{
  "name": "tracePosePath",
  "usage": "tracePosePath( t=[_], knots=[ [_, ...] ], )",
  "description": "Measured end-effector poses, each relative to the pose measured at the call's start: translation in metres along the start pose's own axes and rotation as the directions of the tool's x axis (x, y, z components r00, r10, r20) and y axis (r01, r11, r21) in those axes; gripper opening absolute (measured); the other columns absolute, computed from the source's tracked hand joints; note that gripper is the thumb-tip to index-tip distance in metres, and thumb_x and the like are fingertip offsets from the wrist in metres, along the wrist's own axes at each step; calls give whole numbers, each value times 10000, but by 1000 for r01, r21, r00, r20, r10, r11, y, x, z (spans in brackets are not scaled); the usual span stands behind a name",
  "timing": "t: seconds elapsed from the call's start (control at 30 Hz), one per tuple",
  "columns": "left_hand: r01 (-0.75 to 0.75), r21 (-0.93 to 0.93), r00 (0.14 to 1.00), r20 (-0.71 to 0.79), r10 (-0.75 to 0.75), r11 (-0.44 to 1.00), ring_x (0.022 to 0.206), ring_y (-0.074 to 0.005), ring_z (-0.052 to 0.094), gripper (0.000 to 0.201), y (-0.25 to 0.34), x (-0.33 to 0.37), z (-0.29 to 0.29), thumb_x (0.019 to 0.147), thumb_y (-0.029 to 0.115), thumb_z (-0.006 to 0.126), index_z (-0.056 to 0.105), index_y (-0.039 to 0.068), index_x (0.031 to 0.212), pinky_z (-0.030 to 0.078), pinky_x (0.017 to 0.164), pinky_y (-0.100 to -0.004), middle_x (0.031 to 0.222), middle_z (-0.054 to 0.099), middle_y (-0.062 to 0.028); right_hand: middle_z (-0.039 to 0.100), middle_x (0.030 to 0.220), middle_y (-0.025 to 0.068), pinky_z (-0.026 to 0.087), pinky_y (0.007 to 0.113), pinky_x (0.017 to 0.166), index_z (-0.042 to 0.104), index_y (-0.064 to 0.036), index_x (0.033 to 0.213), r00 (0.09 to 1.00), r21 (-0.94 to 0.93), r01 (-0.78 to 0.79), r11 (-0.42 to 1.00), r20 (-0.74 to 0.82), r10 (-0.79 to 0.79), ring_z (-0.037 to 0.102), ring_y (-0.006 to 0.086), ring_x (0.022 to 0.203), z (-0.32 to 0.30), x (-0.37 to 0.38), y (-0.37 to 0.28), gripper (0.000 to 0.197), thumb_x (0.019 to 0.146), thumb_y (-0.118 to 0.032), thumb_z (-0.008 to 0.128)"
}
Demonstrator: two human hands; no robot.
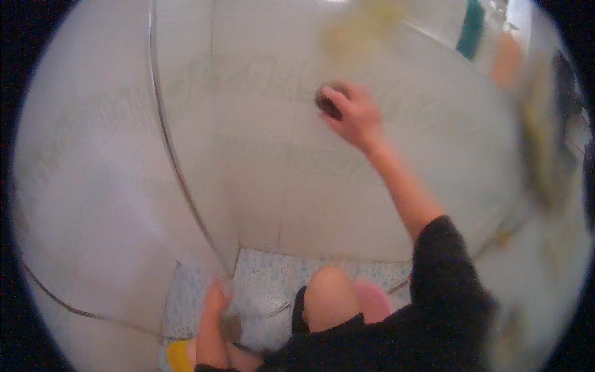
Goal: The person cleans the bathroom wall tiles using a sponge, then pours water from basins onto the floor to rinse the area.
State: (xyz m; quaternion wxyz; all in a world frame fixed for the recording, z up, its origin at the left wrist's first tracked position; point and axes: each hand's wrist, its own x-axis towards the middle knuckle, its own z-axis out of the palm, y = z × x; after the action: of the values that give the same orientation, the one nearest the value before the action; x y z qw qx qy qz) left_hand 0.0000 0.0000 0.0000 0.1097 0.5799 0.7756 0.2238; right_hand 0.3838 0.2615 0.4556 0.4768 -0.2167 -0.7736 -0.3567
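My right hand (354, 115) is raised on an outstretched arm, its fingers wrapped round a dark, rounded scrubbing pad (328, 102). The pad appears to be against the pale tiled wall (291, 161), close to a faint greenish patterned band. Low on the left, my left hand (215, 296) is over the blue-and-white floor (263, 270), near the foot of the wall corner. Its fingers are smeared, so whether they hold anything is unclear. A metal shower hose (167, 133) hangs down the wall and ends near that hand.
Another hose (80, 313) curves along the lower left wall. A pink item (372, 302) shows beside my bent knee (333, 297), and something yellow (178, 356) lies at the bottom left. A green strip (471, 31) and blurred objects stand at the upper right. Yellowish blurs partly cover the view.
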Motion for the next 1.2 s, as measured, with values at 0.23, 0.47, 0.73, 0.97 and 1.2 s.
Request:
tracePosePath(
  t=[0.23, 0.47, 0.73, 0.97, 1.2],
  knots=[
    [25, -82, 892, 452, 15, 996, 1267, -370, 476, 701, 55, -91, 99, 835, 385, 680, 411, 112, 1423, 371, 1067, -442, 1356, 519, -202, 572, 1191, 93, 492, 411, 886, 618, -168, 1154, 993, -221, 117, 968, 19, -116, 563, 303, 1069, -94, -32, 104, 499, 688, -211, 795],
    [82, -150, 870, 493, 3, 985, 1314, -369, 426, 693, 79, -89, 74, 867, 424, 642, 390, 128, 1440, 352, 1088, -432, 1415, 462, -195, 570, 1171, 62, 487, 428, 863, 615, -227, 1146, 999, -25, -3, 1000, -54, 2, 562, 280, 1053, 23, 61, -23, 502, 676, -257, 789],
    [124, -130, 890, 453, -53, 984, 1325, -373, 411, 713, 76, -85, 89, 859, 440, 636, 381, 125, 1446, 338, 1097, -445, 1434, 438, -196, 560, 1226, 53, 487, 428, 907, 597, -249, 1179, 968, 149, 210, 966, 106, -226, 568, 289, 1090, 37, 61, 13, 555, 664, -246, 804],
    [97, -113, 823, 567, -16, 989, 1344, -331, 397, 664, 115, -94, 55, 874, 339, 628, 384, 97, 1442, 318, 1116, -417, 1459, 414, -170, 580, 1216, 59, 480, 416, 905, 618, -210, 1169, 990, -129, 143, 981, 26, -141, 577, 290, 1061, -43, -7, 67, 590, 611, -185, 808],
    [163, -122, 836, 544, -71, 979, 1332, -345, 408, 674, 113, -96, 44, 864, 339, 634, 378, 117, 1447, 327, 1108, -428, 1450, 420, -185, 573, 1146, 30, 468, 434, 844, 591, -257, 1143, 957, 179, 289, 940, -56, -284, 577, 267, 1030, 98, 79, -50, 531, 653, -266, 793]
  ],
)
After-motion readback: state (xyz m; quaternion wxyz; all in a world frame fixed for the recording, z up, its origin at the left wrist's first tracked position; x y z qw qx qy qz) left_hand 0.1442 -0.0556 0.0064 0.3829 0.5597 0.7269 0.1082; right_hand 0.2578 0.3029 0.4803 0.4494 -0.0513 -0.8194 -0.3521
